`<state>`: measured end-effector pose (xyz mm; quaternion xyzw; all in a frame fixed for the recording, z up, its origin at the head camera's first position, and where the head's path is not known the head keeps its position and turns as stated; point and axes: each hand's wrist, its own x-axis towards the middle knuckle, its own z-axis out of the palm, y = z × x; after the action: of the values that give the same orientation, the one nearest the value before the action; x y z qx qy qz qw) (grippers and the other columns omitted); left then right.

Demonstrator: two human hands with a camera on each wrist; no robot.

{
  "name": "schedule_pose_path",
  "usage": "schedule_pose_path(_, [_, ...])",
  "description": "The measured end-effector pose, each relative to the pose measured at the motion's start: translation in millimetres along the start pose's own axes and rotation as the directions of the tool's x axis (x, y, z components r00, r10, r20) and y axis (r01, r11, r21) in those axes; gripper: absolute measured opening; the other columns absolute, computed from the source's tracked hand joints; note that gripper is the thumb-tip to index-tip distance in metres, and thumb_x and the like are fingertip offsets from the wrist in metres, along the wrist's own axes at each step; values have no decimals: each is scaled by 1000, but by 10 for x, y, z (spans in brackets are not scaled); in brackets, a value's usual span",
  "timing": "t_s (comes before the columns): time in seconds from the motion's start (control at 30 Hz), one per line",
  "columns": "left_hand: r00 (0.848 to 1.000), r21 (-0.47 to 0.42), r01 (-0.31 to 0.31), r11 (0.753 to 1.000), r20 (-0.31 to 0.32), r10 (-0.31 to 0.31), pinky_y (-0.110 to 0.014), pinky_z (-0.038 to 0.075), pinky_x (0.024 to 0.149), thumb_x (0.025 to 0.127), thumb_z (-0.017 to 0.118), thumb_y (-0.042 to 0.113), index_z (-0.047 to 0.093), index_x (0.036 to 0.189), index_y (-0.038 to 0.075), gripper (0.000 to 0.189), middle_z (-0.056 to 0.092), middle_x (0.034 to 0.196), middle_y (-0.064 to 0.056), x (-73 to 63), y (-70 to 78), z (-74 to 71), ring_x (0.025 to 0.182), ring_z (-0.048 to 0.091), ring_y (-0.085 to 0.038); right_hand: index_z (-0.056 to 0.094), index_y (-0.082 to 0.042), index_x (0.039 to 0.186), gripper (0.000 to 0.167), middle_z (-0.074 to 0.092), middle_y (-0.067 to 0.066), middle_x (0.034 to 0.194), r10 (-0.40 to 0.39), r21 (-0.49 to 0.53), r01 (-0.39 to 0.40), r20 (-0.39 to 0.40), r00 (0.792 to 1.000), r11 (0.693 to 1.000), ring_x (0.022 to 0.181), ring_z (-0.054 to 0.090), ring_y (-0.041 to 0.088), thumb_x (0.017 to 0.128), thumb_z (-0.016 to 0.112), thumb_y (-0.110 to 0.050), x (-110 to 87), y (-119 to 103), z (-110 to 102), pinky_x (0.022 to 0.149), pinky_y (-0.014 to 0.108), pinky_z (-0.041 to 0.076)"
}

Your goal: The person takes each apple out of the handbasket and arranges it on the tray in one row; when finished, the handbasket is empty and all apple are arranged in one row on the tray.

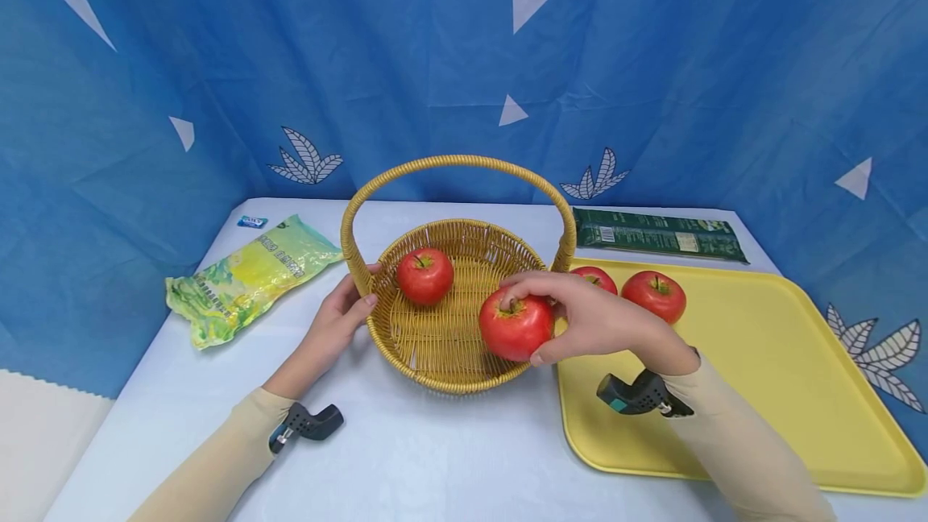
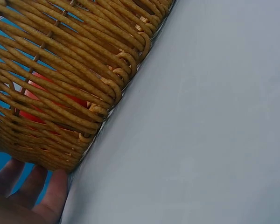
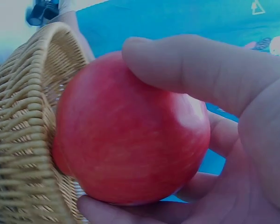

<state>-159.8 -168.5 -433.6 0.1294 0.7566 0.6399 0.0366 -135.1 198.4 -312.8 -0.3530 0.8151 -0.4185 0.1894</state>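
Ideally, with the left hand (image 1: 341, 314) gripping the basket (image 1: 438, 345), the right hand (image 1: 589, 314) should lower its gripped apple (image 1: 516, 330) softly inside, clear of the other apple (image 1: 425, 277) there.

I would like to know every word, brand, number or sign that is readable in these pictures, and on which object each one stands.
None can be quoted with certainty.
Yellow-green bag: dark characters, too blurred to read.
Small blue packet: white lettering, too small to read.
Dark green package: print too small; a barcode shows, its digits unreadable.
Basket and held apple: no text visible.
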Motion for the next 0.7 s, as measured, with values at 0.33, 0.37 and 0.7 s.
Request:
schedule_pose_path(0.33, [1000, 9, -1, 1000, -5, 1, -21, 51, 102, 106, 49, 10, 36, 155, 4, 51, 35, 162, -25, -6, 14, 4, 147, 39, -44, 62, -19, 126, 54, 52, 10, 147, -29, 9, 29, -53, 998, 1000, 128, 53, 20, 77, 84, -9, -479, 57, -203, 85, 33, 63])
schedule_pose_path(0.37, [1000, 5, -3, 1000, -6, 3, -20, 51, 102, 106, 49, 10, 36, 155, 4, 51, 35, 162, -25, -3, 11, 6, 147, 39, -43, 62, -18, 127, 55, 52, 5, 146, -34, 23, 35, -61, 998, 999, 127, 53, 15, 78, 83, -7, -532, 71, -227, 85, 33, 63])
schedule_pose_path(0.7, [1000, 7, 0, 1000, -3, 0, -19, 50, 102, 106, 48, 10, 36, 155, 5, 51, 34, 163, -24, -6, 13, -2, 147, 39, -43, 58, -10, 131, 61, 53, -17, 135, 55, -46, -68, -248, 967, 997, 114, 58, 3, 76, 82, 2, -1044, 201, -494, 73, 32, 64])
